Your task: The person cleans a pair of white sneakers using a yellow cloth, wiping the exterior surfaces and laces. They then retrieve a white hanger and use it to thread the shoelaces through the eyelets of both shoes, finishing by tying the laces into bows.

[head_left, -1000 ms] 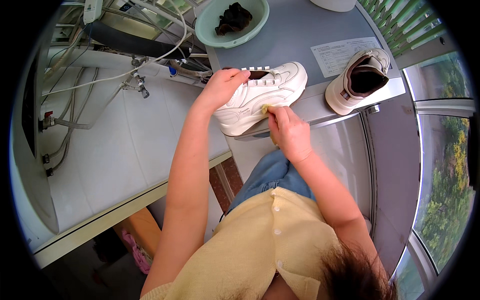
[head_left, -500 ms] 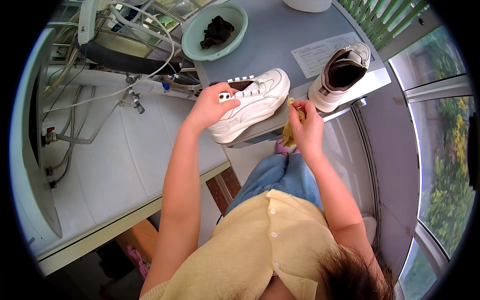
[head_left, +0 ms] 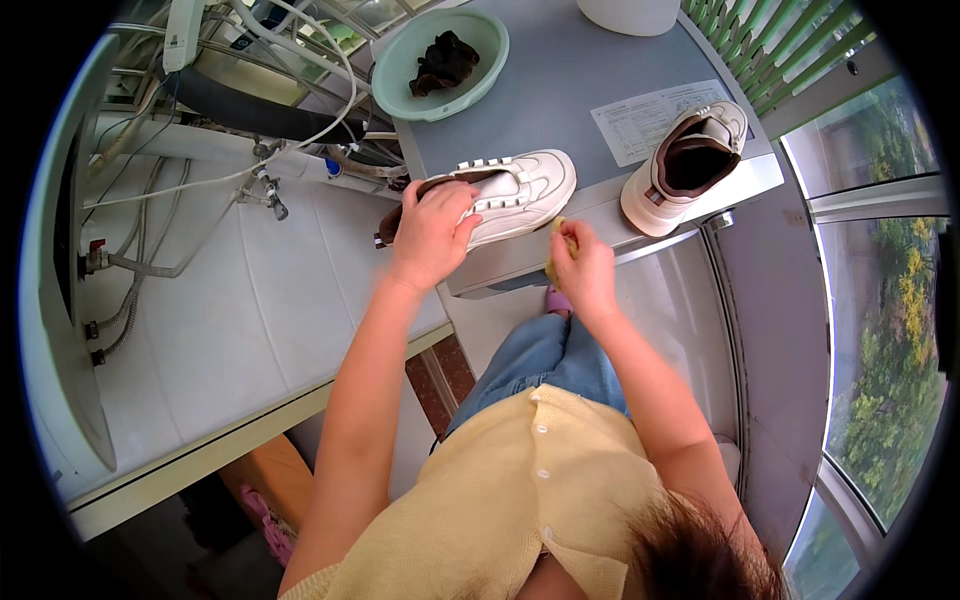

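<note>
A white sneaker (head_left: 520,195) with a dark brown lining rests on the front part of the grey-topped appliance, toe to the right. My left hand (head_left: 432,230) grips it around the ankle opening, fingers over the collar and thumb along the near side. Just off the toe, my right hand (head_left: 583,265) pinches a crumpled yellow cloth (head_left: 556,250), mostly hidden by the fingers. The matching white sneaker (head_left: 685,170) stands farther right on the same top, its opening turned up and its heel toward me.
A pale green basin (head_left: 390,75) holding dark, wet-looking fabric sits at the back left. A white container (head_left: 630,15) stands at the far edge. Pipes, hoses and a tap (head_left: 270,190) run along the left wall above a white ledge (head_left: 240,300). Windows line the right.
The sneaker has tipped down from showing its side to lying sole-down, and my left hand has shifted over its collar. My right hand with the cloth has moved slightly left and down.
</note>
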`<state>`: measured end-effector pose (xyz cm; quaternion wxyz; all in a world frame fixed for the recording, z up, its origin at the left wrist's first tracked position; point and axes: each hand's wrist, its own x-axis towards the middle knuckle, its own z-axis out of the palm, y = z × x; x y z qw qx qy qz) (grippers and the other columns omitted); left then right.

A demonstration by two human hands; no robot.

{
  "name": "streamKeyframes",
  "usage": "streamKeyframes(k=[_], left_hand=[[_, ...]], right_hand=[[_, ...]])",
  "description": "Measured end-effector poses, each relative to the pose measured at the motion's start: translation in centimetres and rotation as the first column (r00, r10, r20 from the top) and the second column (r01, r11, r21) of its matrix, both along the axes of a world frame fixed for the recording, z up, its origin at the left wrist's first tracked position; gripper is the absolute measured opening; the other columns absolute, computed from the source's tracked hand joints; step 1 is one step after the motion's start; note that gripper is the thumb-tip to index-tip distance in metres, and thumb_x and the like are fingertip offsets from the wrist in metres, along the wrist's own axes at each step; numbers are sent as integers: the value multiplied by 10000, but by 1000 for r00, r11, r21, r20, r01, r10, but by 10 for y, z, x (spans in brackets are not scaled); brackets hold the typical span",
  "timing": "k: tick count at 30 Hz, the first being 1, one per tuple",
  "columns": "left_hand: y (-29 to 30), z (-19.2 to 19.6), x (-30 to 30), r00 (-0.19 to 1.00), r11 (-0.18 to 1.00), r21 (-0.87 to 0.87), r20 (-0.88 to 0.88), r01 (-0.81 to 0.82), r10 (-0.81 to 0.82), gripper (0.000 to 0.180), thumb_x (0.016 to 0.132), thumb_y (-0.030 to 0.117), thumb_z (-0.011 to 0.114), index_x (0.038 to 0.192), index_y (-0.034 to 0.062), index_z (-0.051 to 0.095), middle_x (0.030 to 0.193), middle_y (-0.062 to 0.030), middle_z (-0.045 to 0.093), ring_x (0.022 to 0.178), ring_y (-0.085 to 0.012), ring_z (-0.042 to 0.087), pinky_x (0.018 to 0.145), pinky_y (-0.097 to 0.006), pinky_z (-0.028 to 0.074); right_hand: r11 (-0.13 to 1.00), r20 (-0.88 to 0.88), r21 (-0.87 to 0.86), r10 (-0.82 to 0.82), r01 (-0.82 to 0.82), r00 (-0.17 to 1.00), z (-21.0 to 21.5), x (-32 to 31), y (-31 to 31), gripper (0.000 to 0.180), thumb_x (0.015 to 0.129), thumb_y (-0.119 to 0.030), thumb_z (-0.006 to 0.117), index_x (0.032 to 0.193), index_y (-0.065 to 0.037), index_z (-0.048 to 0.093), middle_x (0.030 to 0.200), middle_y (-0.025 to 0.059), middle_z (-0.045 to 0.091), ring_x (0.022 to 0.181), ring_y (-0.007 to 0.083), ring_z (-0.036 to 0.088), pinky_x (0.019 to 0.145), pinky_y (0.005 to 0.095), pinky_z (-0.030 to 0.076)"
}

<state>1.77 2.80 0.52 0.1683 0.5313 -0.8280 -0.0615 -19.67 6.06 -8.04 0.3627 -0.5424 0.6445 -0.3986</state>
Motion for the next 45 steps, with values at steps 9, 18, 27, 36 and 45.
streamKeyframes(k=[9,18,27,36,45], left_hand=[[99,-23,-33,980,943,-332,195,17,50,58,798,67,653,808,33,607,1207,-100,662,730,-184,600,1071,-562,324],[131,-29,-19,981,858,-479,138,184,-134,306,804,112,683,1089,215,638,1020,6,534,887,-160,571,1080,-528,354],[113,-9,-10,983,965,-255,153,-64,105,570,737,141,725,1282,216,572,1394,-84,527,1241,-327,528,997,-548,427],[110,-22,-23,979,883,-455,103,-113,178,327,783,108,669,1090,211,716,1221,-11,638,1070,-277,592,905,-435,530],[110,-30,-27,966,821,-560,135,-110,221,309,774,117,675,1068,193,729,1115,-8,645,974,-243,566,885,-418,543]], right_hand=[[913,-147,-404,-3,-57,989,51,-24,-20,199,891,-91,665,1082,-42,643,896,112,670,708,286,653,642,358,523],[908,-252,-361,125,-213,960,59,-39,-17,186,872,-66,689,1054,-40,664,888,95,673,721,244,668,647,320,532],[908,-318,-320,165,-270,934,67,-45,-13,164,885,-85,680,1042,-46,655,863,85,664,690,244,661,611,315,525],[762,-632,-329,261,-558,729,83,-7,-12,195,833,-105,667,1025,-133,643,812,37,569,635,224,629,510,346,496],[791,-667,-282,246,-543,704,86,-2,-6,133,881,-86,640,1008,-124,634,817,37,595,657,245,628,521,353,494]])
